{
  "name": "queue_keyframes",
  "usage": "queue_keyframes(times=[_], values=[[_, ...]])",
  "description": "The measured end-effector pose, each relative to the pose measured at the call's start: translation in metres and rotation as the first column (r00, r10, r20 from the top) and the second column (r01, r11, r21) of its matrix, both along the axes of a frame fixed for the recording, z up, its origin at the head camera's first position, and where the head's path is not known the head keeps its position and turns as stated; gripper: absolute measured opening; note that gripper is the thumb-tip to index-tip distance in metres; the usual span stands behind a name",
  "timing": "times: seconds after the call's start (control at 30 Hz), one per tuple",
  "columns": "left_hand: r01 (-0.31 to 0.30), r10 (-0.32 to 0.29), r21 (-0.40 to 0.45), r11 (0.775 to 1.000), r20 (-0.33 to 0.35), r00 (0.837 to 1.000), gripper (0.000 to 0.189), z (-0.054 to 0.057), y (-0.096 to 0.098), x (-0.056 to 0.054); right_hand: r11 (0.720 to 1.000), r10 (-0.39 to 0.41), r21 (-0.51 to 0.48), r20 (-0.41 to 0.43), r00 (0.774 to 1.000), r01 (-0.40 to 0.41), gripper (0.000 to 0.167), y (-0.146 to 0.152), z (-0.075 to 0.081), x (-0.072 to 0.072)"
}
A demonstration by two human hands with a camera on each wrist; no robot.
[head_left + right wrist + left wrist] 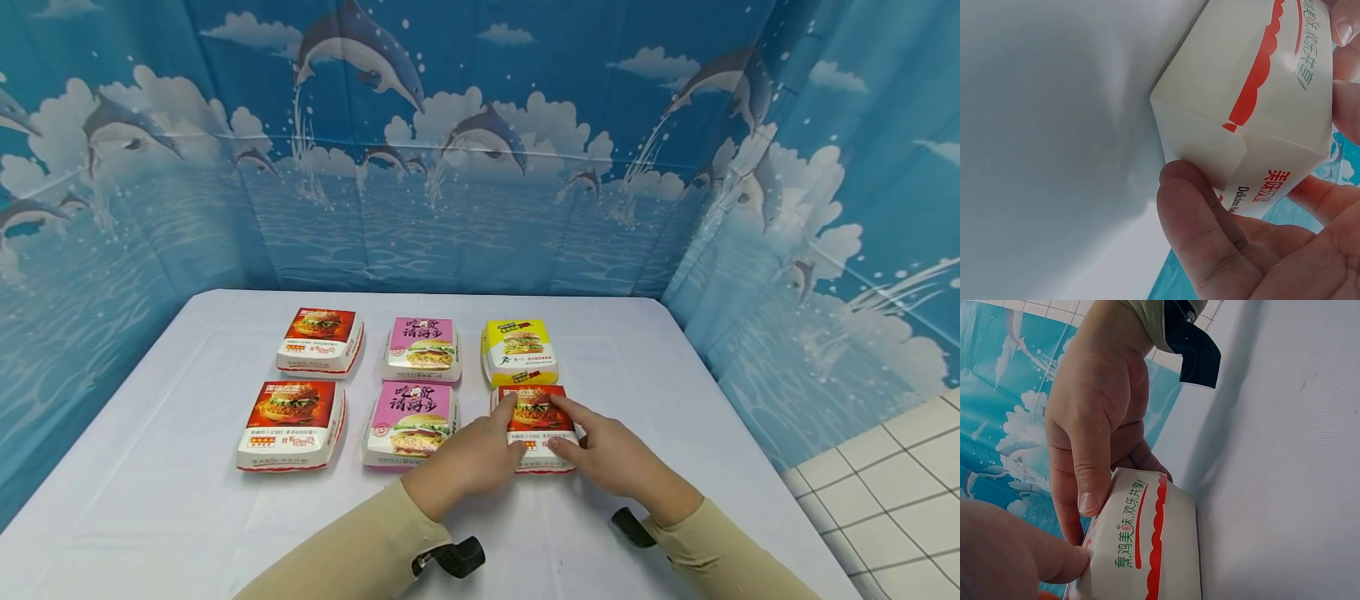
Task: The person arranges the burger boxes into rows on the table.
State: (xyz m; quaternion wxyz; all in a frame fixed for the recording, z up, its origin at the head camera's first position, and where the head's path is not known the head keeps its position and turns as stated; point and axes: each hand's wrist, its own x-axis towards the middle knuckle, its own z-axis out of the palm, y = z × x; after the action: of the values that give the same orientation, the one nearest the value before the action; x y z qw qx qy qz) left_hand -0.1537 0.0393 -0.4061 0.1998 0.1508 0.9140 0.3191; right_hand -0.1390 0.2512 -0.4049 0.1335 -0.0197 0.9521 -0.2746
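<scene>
Both hands are at a red-and-white burger box (536,417), the nearest one in the right column on the table. The left hand (474,455) grips its left side, thumb at the front part of the lid. From the other side the right hand (619,457) holds it, thumb and forefinger over the lid. In the left wrist view the burger box (1141,531) shows its white front wall with green lettering and a red wavy band. In the right wrist view, fingers (1200,234) of the right hand lie against the box's side wall.
Behind the held box stands a yellow burger box (521,352). Two pink boxes (423,346) form the middle column, and two red boxes (292,425) the left one. A white cloth covers the table (150,500). Dolphin-print curtains (480,225) surround it.
</scene>
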Motion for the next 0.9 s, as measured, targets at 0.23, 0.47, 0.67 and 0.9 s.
queue_keyframes(times=[0.23,0.47,0.67,0.9], values=[[0.002,-0.002,0.018,1.0,0.003,1.0,0.079,0.001,-0.0003,0.0004,1.0,0.007,0.003,-0.013,1.0,-0.007,0.077,0.0007,0.0018,0.0016],[0.004,-0.004,0.015,1.0,-0.003,1.0,0.079,0.003,-0.0008,0.0015,1.0,0.008,0.005,-0.006,1.0,-0.008,0.08,0.0012,0.0032,0.001],[-0.004,0.004,0.007,1.0,-0.001,1.0,0.078,0.004,-0.0006,0.0028,1.0,0.013,0.0,-0.005,1.0,-0.013,0.08,0.0019,0.0046,0.0017],[-0.012,0.012,0.024,1.0,0.017,1.0,0.081,0.0045,-0.0008,0.0039,1.0,0.031,0.0,-0.015,0.999,-0.031,0.08,0.0038,0.0048,0.0023]])
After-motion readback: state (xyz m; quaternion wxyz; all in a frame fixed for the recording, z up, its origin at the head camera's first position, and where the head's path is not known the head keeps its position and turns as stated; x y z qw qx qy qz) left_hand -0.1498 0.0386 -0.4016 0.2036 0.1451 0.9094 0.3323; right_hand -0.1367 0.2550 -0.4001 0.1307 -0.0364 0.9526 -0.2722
